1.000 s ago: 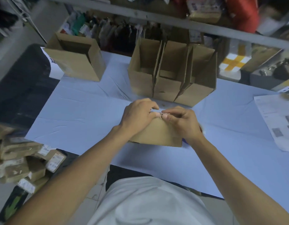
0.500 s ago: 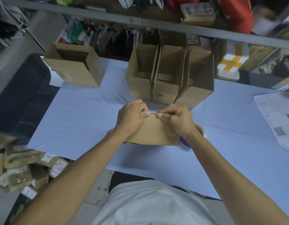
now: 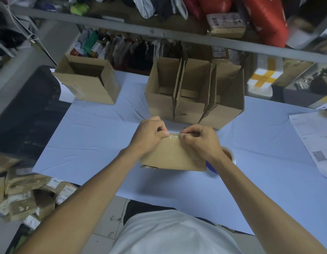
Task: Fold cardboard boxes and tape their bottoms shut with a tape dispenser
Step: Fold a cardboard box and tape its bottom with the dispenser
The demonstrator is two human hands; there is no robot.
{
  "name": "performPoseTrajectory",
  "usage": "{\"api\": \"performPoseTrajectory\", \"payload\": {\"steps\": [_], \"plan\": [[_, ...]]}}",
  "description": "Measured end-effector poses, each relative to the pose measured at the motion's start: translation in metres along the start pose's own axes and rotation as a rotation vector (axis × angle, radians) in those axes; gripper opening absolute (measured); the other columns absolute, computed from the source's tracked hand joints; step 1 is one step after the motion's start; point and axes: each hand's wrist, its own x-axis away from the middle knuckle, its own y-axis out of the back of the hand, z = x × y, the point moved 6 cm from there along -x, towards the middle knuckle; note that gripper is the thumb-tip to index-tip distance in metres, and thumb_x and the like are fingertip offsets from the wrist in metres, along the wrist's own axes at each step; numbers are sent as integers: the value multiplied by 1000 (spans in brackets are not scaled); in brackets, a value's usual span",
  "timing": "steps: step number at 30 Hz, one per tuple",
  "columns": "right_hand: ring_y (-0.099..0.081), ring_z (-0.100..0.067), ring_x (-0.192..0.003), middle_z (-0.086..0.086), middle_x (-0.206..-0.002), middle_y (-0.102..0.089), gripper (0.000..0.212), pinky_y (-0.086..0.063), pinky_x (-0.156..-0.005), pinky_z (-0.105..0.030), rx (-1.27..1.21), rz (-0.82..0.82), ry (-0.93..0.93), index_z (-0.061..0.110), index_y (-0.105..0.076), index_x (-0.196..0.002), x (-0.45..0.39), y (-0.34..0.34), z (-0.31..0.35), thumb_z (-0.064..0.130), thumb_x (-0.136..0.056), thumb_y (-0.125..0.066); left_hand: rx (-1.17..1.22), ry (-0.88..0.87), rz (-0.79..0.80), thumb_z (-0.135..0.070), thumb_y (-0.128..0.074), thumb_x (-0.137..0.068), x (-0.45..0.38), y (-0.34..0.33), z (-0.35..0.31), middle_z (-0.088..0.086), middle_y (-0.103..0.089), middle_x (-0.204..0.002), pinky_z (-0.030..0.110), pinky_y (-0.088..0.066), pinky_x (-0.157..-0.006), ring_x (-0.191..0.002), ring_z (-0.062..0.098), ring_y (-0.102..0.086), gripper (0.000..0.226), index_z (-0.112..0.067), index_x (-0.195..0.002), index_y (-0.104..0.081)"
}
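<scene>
A small brown cardboard box (image 3: 172, 156) stands on the pale blue table (image 3: 96, 143) right in front of me. My left hand (image 3: 150, 134) and my right hand (image 3: 201, 138) both pinch its top edge, where a strip of shiny clear tape (image 3: 174, 135) runs between the fingertips. A tape roll (image 3: 229, 156) with a blue part below it lies on the table just right of the box, mostly hidden behind my right wrist.
Three open folded boxes (image 3: 194, 96) stand side by side just beyond my hands. Another open box (image 3: 89, 81) sits at the far left. Printed sheets (image 3: 316, 143) lie at the right edge. Packed parcels (image 3: 25, 195) are piled low on the left. Cluttered shelves rise behind.
Both hands stay pinched on the box's top edge and have drawn slightly apart, showing more tape between them. The box has hardly shifted.
</scene>
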Motion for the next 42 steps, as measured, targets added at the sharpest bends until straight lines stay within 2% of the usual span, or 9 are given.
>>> {"api": "performPoseTrajectory", "payload": {"steps": [6, 19, 22, 25, 30, 33, 36, 40, 42], "plan": [[-63, 6, -79, 13, -87, -74, 10, -43, -67, -7, -4, 70, -30, 21, -80, -92, -6, -2, 1, 26, -83, -77, -193, -48, 107, -25, -67, -84, -9, -6, -16, -9, -57, -87, 37, -49, -75, -84, 14, -57, 3, -27, -83, -67], [-61, 5, -80, 13, -87, -71, 6, -42, -67, -7, -11, 35, -33, 24, -80, -88, -9, -2, -4, 28, -85, -75, -65, 49, 35, -18, -68, -82, -9, 2, 8, -11, -65, -77, 44, -52, -77, -79, 12, -61, 12, -26, -73, -68], [-60, 1, -83, 10, -90, -70, 10, -43, -71, -12, 44, 17, 18, 24, -79, -93, -7, -2, 0, 29, -88, -72, -41, 67, 28, -20, -69, -84, -11, 2, 8, -12, -67, -78, 42, -52, -79, -81, 10, -61, 13, -27, -73, -69], [-57, -8, -84, 3, -88, -66, 16, -40, -73, -25, 246, -14, 132, 22, -78, -98, -6, 2, 7, 32, -92, -66, -199, -38, -8, -28, -67, -86, -10, 4, -2, -10, -65, -91, 38, -48, -82, -93, 15, -56, 5, -29, -90, -69], [-55, -20, -95, -2, -100, -69, 19, -31, -76, -25, 391, -85, 201, 19, -74, -104, -8, 6, 11, 28, -96, -59, -468, -184, 134, -79, -61, -54, 10, -23, -17, -9, -48, -129, 46, -16, -113, -126, 16, -37, 93, -30, -133, -46], [-54, -19, -102, -1, -106, -68, 21, -36, -82, -28, 317, -50, 144, 20, -71, -111, -9, 5, 6, 28, -97, -57, -644, -173, 219, -89, -54, -40, 13, -31, -9, -3, -36, -144, 58, -3, -115, -137, 20, -27, 125, -28, -145, -25], [-48, -24, -113, -3, -118, -61, 31, -37, -93, -32, 406, 5, 165, 19, -65, -124, -9, 2, 7, 31, -96, -56, -722, -179, 254, -83, -65, -45, 13, -33, -2, 2, -31, -145, 59, -4, -115, -137, 25, -25, 130, -26, -150, -13], [-25, -23, -135, 2, -146, -40, 98, -25, -113, -43, 683, 237, 272, 26, -33, -151, 10, -7, 13, 74, -69, -58, -655, -197, 253, -83, -64, -46, 7, -24, 0, -3, -36, -139, 50, -10, -117, -134, 23, -30, 126, -30, -151, -18], [-19, -23, -139, 1, -151, -28, 114, -20, -116, -43, 822, 308, 312, 33, -18, -155, 16, -9, 11, 80, -61, -63, -619, -208, 286, -81, -66, -47, 3, -20, -3, -5, -34, -143, 50, -7, -118, -137, 20, -26, 125, -30, -152, -20]]}}
